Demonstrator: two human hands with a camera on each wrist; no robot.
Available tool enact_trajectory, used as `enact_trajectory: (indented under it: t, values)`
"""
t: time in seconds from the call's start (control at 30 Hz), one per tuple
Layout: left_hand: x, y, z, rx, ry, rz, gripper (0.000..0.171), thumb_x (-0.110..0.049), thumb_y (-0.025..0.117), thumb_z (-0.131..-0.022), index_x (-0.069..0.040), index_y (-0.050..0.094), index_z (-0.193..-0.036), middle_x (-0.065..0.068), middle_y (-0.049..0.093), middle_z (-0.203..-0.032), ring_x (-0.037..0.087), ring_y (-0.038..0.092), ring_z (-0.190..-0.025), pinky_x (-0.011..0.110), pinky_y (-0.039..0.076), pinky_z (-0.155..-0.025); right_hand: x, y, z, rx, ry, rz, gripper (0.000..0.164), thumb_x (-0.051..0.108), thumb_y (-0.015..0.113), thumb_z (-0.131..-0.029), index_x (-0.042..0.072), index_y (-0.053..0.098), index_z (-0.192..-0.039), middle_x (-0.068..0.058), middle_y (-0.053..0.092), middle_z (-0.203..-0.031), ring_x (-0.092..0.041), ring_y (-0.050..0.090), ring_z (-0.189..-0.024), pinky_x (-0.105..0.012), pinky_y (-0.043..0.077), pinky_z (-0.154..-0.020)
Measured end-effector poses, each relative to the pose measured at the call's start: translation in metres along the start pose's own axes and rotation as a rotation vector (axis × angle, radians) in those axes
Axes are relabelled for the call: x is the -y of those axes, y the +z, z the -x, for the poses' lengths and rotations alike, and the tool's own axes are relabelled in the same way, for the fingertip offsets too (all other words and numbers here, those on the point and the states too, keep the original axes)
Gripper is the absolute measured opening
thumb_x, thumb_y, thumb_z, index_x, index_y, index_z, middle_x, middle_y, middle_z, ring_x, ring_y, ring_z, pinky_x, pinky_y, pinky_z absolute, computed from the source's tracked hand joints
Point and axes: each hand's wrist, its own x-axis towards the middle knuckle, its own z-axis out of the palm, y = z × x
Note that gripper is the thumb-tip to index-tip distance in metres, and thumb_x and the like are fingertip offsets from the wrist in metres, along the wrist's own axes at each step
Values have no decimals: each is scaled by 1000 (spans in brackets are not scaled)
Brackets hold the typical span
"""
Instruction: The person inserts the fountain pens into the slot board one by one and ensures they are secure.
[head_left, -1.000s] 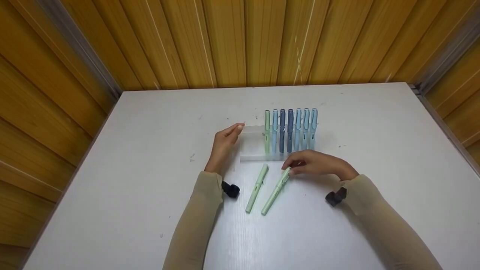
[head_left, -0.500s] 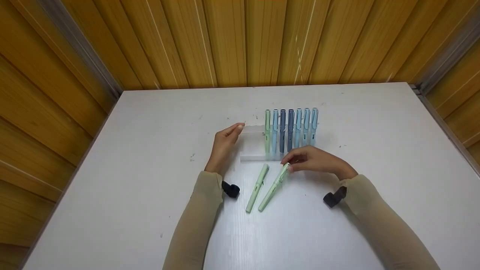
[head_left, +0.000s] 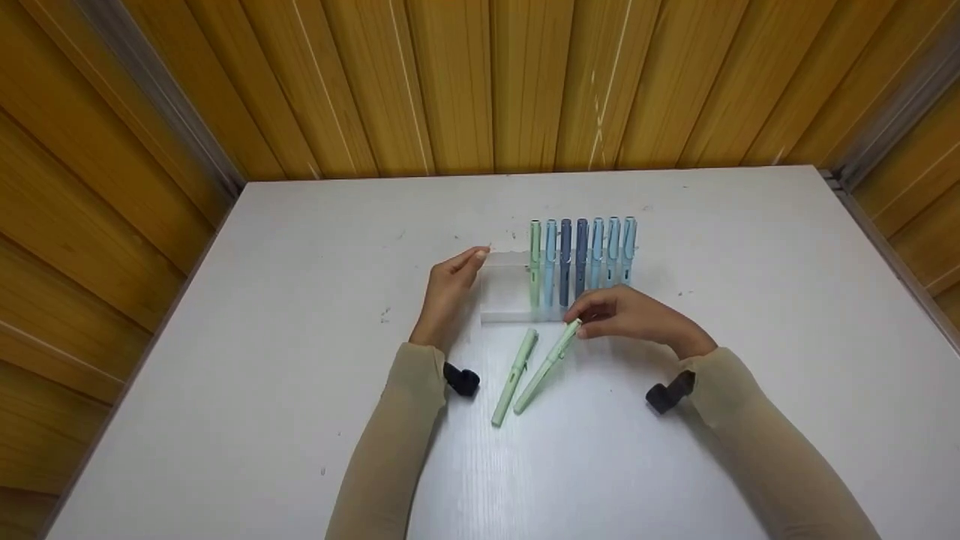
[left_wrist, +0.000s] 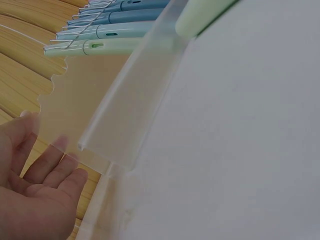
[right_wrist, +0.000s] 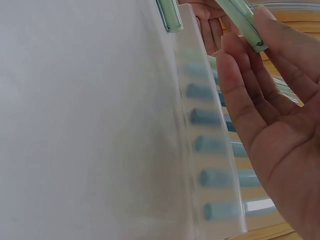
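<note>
My right hand (head_left: 630, 319) pinches a light green pen (head_left: 547, 367) by its capped upper end, its other end pointing down toward me. Another light green pen (head_left: 514, 379) lies on the table just left of it. Behind them stands a clear plastic pen rack (head_left: 504, 289), with several pens upright in its right part: one green pen (head_left: 535, 262), then a light blue pen (head_left: 550, 262), dark blue pens (head_left: 581, 259) and more light blue ones. My left hand (head_left: 450, 289) holds the rack's left edge; in the left wrist view its fingertips (left_wrist: 59, 144) lie at the scalloped panel (left_wrist: 85, 95).
The white table (head_left: 262, 337) extends widely around the rack. Wood-look panels (head_left: 517, 90) rise along its back edge and sides. A black wrist camera (head_left: 461, 380) sits by the left cuff, another black camera (head_left: 664, 397) by the right.
My right hand has moved slightly away from me, raising the green pen and drawing its lower end toward the rack. The left hand, rack and lying pen have stayed in place.
</note>
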Motion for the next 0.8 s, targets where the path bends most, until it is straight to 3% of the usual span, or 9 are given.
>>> enact_trajectory:
  t: [0.33, 0.57, 0.8]
  values:
    - [-1, 0, 1, -8, -7, -3, 37, -45, 59, -94, -24, 67, -123, -6, 60, -134, 14, 50, -131, 33, 40, -110, 10, 0, -2, -107, 39, -36, 40, 31, 74, -85, 8, 68, -117, -10, 66, -115, -20, 62, -101, -19, 52, -88]
    - [-2, 0, 3, 22, 13, 45, 37, -43, 58, -94, -22, 66, -123, -5, 58, -135, 15, 48, -133, 33, 40, -110, 20, -3, -6, -198, -9, -97, 39, 24, 76, -83, 3, 67, -115, -8, 66, -111, -18, 64, -97, -21, 55, -84]
    - [-1, -1, 3, 20, 13, 46, 37, -43, 58, -95, -22, 66, -124, -5, 59, -135, 14, 48, -132, 32, 39, -111, 38, -9, -13, -276, -12, -25, 34, 26, 74, -85, 8, 68, -114, -6, 68, -108, -14, 64, -92, -21, 55, -81]
